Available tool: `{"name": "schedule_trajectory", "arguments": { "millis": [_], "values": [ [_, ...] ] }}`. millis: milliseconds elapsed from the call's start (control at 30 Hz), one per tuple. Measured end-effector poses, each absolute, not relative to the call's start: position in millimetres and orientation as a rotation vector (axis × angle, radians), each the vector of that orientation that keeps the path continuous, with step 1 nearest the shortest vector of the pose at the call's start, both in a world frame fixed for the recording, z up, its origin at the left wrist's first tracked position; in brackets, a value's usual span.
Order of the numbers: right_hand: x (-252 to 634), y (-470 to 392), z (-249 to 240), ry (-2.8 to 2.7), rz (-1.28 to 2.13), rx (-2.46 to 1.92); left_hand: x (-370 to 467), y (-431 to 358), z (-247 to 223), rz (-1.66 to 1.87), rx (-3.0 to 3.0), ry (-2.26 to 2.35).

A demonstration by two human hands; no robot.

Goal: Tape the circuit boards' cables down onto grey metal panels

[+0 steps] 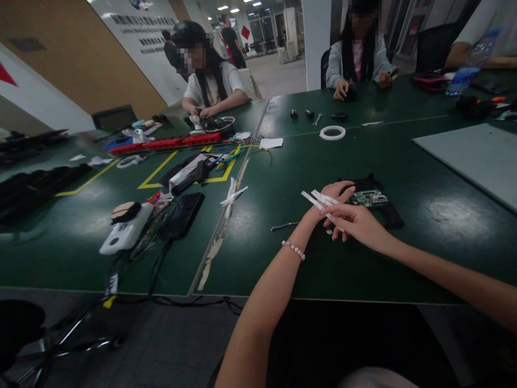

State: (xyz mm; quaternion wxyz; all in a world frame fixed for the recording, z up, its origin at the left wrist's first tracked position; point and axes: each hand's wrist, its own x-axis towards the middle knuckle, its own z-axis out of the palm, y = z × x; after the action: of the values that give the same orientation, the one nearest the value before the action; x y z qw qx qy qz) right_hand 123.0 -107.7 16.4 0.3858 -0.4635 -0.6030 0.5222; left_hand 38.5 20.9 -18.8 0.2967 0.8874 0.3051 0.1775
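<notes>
My left hand [337, 191] lies at the left edge of a black housing with a green circuit board [369, 198], its fingers around that edge and partly hidden. Crossing over my left wrist, my right hand [359, 223] is closed on narrow white paper strips [318, 200], which stick out to the upper left. A thin dark cable [285, 226] lies on the table left of the hands. More white strips [231, 196] lie crossed in a small heap beside the table seam.
A white ring of tape [332, 132] and a small wrench [318, 119] lie farther back. To the left are a black phone [182, 216] with a cable and a white device [126, 229]. A grey panel [476, 156] lies right. Two people handle things across the green table [250, 258].
</notes>
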Motion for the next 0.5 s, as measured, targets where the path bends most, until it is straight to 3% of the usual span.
{"name": "schedule_trajectory", "arguments": {
  "millis": [500],
  "values": [
    [138.2,-114.2,38.0,-1.515,1.891,-1.256,37.6,24.1,-23.5,0.489,2.315,0.771]
  ]
}}
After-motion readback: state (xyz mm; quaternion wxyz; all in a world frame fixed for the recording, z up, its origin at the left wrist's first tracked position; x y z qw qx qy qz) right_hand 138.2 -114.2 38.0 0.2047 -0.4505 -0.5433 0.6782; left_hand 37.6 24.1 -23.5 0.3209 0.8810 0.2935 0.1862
